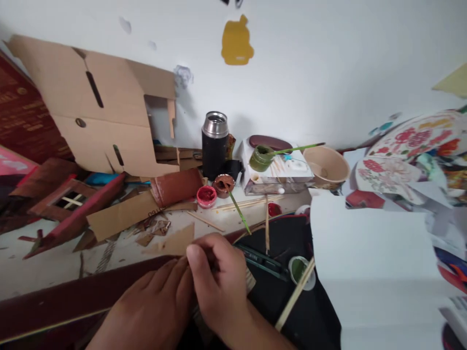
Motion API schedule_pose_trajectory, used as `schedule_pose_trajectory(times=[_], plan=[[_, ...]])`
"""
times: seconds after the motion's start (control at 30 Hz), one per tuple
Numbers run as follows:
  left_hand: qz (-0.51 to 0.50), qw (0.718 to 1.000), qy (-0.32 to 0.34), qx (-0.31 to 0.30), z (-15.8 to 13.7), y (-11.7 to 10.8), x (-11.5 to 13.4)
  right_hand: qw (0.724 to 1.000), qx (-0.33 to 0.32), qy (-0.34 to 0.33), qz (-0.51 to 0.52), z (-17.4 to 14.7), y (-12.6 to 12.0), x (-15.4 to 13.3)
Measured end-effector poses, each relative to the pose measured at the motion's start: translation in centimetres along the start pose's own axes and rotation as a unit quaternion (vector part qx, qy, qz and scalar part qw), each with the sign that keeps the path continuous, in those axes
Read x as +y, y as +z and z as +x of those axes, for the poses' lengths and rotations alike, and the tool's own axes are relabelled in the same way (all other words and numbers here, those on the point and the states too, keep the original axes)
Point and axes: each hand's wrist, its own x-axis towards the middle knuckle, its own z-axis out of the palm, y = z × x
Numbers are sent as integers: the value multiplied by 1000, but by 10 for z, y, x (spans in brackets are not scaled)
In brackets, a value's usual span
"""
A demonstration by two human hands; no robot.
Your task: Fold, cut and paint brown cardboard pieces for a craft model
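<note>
My left hand (156,296) is closed, its back up and fingers bent down at the near table edge. Right against it, my right hand (222,282) is closed too, with the thumb laid along the curled fingers. A ribbed piece of corrugated cardboard (251,280) shows beside and below the hands; most of it is hidden under them. A green utility knife (262,261) lies just right of my right hand. Beyond the hands lie a flat cardboard scrap (177,241) and a green-handled brush (239,211) leaning in a jar of brown paint (223,184).
A dark thermos (214,146) and a red paint pot (206,196) stand near the wall. A box (279,184) bears a green jar (261,158), beside a tan bowl (326,166). Cut cardboard (109,107) leans left; white paper (372,253) lies right. Sticks (296,294) cross a green paint lid (297,269).
</note>
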Motion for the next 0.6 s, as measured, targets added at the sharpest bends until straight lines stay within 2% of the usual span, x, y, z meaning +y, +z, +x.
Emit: schedule_pose_trajectory(times=[0.1,0.23,0.37,0.5,0.6], plan=[[44,999,27,4,5,-2,-1,1000,-3,-18,-20,12,-1,7],[122,991,59,-2,7,1,3,991,-32,-60,-119,13,1,10],[128,990,55,-12,3,-1,12,979,-34,-115,-168,6,4,8],[158,983,80,-41,-6,-5,17,959,-52,-188,-205,0,3,6],[162,982,90,-28,-10,-4,19,947,-57,-185,-255,4,3,10]])
